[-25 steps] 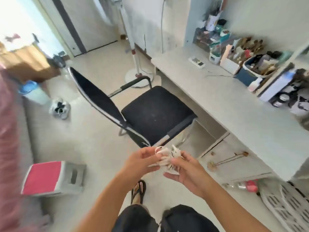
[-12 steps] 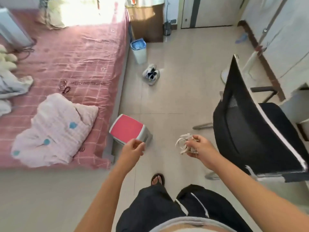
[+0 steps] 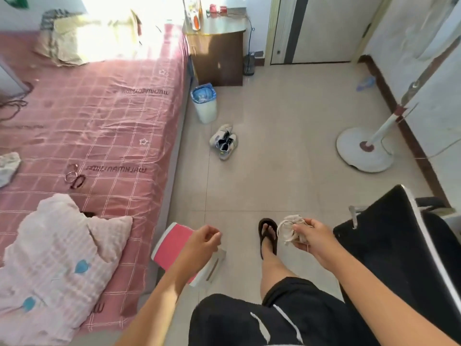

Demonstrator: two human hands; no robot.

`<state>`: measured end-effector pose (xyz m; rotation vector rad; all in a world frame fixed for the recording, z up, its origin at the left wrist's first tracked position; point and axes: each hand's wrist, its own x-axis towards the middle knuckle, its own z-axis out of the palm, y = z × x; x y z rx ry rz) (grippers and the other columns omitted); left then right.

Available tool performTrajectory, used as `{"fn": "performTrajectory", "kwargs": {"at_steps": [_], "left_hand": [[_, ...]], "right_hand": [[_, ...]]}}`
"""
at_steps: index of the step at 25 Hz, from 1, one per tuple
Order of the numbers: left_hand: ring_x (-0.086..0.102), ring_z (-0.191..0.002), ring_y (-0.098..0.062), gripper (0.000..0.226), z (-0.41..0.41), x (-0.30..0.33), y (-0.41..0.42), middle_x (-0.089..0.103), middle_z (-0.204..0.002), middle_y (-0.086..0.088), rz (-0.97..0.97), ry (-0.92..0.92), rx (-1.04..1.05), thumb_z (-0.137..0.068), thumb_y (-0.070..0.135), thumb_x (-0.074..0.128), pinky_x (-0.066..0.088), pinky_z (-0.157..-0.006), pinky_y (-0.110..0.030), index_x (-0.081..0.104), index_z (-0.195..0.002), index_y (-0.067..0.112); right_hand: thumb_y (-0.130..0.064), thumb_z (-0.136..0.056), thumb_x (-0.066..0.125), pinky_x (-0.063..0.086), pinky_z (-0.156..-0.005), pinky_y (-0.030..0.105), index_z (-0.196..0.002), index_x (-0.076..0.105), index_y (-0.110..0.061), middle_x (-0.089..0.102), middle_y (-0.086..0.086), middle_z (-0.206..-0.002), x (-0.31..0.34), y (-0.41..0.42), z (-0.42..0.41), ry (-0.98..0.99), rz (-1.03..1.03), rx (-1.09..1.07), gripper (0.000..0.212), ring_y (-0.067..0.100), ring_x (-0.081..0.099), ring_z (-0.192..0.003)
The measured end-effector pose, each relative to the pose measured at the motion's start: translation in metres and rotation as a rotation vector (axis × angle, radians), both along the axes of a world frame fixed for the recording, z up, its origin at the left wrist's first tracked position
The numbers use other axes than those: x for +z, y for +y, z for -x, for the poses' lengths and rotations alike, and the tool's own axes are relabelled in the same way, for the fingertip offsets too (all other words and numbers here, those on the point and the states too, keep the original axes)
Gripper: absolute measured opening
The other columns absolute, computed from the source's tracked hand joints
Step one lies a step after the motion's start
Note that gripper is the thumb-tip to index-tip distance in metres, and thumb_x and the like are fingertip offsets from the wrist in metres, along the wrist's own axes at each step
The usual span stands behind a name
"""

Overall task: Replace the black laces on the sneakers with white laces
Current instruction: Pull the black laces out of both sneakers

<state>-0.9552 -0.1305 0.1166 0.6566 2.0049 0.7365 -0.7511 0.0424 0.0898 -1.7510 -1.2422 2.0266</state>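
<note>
Hard daylight pours in from the top left ahead of me and burns out the head of the bed point(image 3: 94, 101) to near white. The nightstand top point(image 3: 217, 24) glares too. The floor tiles point(image 3: 287, 146) are bright and evenly lit, with only soft shadows. The wide lens bows the wall and door lines at the edges. The whole picture is slightly soft.

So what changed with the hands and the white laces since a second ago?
The left hand let go of the bundle of white laces and moved away to the left, now holding nothing. The view swung from the desk round to the bed and the sneakers on the floor. The right hand still grips the bundle.
</note>
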Motion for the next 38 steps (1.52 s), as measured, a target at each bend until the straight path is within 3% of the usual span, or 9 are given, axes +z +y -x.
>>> {"fn": "performTrajectory", "kwargs": {"at_steps": [10,15,21,25,28,30,34,36,38], "left_hand": [[0.063,-0.082,-0.012,0.014,0.161,0.0,0.278,0.065,-0.086,0.005,-0.005,-0.025,-0.037,-0.096,0.025,0.049,0.047,-0.072,-0.023,0.06,-0.097,0.017],[0.062,-0.091,-0.019,0.019,0.272,-0.073,0.393,0.065,-0.095,-0.003,0.062,-0.092,-0.039,-0.098,0.024,0.047,0.048,-0.083,-0.032,0.06,-0.103,0.011],[0.06,-0.095,-0.021,0.023,0.4,-0.175,0.511,0.064,-0.102,-0.005,0.152,-0.031,-0.153,-0.098,0.027,0.044,0.049,-0.083,-0.033,0.059,-0.105,0.011],[0.06,-0.092,-0.021,0.023,0.459,-0.282,0.571,0.064,-0.098,-0.004,0.187,0.041,-0.131,-0.098,0.029,0.044,0.05,-0.084,-0.035,0.059,-0.103,0.012],[0.057,-0.085,-0.02,0.024,0.486,-0.412,0.605,0.063,-0.093,-0.004,0.198,0.086,-0.172,-0.097,0.025,0.043,0.041,-0.07,-0.027,0.059,-0.101,0.008],[0.057,-0.091,-0.023,0.025,0.506,-0.519,0.619,0.064,-0.105,-0.008,0.271,0.138,-0.24,-0.098,0.022,0.041,0.037,-0.069,-0.027,0.057,-0.11,0.008],[0.048,-0.122,-0.029,0.06,0.537,-0.69,0.636,0.037,-0.145,-0.014,0.381,0.396,-0.452,-0.099,0.019,0.039,0.039,-0.089,-0.032,0.01,-0.15,0.01],[0.056,-0.109,-0.029,0.069,0.547,-0.75,0.647,0.042,-0.137,-0.016,0.44,0.677,-0.648,-0.098,0.023,0.04,0.046,-0.076,-0.036,-0.002,-0.151,0.011],[0.064,-0.068,-0.023,0.081,0.555,-0.791,0.656,0.061,-0.098,-0.014,0.365,0.919,-0.748,-0.08,0.027,0.064,0.037,-0.047,-0.027,0.025,-0.147,0.005]], "right_hand": [[-0.007,-0.091,0.055,0.052,-0.07,0.032,-0.106,0.054,-0.006,0.059,0.011,-0.098,-0.015,0.271,0.184,0.003,0.013,0.047,0.015,0.019,0.057,-0.082],[-0.007,-0.091,0.055,0.051,-0.066,0.031,-0.106,0.054,-0.006,0.059,0.01,-0.094,-0.084,0.358,0.286,-0.085,0.065,0.002,0.015,0.018,0.057,-0.079],[-0.007,-0.092,0.054,0.051,-0.066,0.031,-0.091,0.054,-0.009,0.057,0.009,-0.086,-0.182,0.447,0.417,-0.13,0.181,-0.104,0.002,0.016,0.055,-0.075],[-0.01,-0.091,0.055,0.051,-0.073,0.031,-0.101,0.056,-0.008,0.06,0.009,-0.089,-0.274,0.506,0.49,-0.157,0.138,-0.07,0.01,0.017,0.057,-0.076],[-0.004,-0.09,0.051,0.05,-0.069,0.034,-0.114,0.05,-0.009,0.056,0.009,-0.088,-0.392,0.538,0.535,-0.237,0.04,0.162,0.025,0.018,0.053,-0.068],[-0.002,-0.089,0.043,0.047,-0.062,0.032,-0.116,0.047,-0.019,0.055,0.013,-0.099,-0.489,0.554,0.562,-0.34,-0.103,0.374,0.032,0.024,0.054,-0.069],[-0.03,-0.088,0.049,0.044,-0.078,0.027,-0.115,0.051,-0.017,0.044,0.016,-0.121,-0.657,0.552,0.597,-0.568,-0.171,0.859,0.03,0.031,0.053,-0.093],[-0.043,-0.082,0.058,0.043,-0.079,0.027,-0.124,0.046,-0.013,0.047,0.014,-0.126,-0.723,0.536,0.61,-0.564,-0.139,0.939,0.053,0.03,0.054,-0.106],[-0.039,-0.08,0.06,0.046,-0.079,0.029,-0.124,0.043,-0.011,0.055,0.012,-0.122,-0.763,0.531,0.62,-0.561,-0.187,0.899,0.055,0.029,0.057,-0.108]]}}
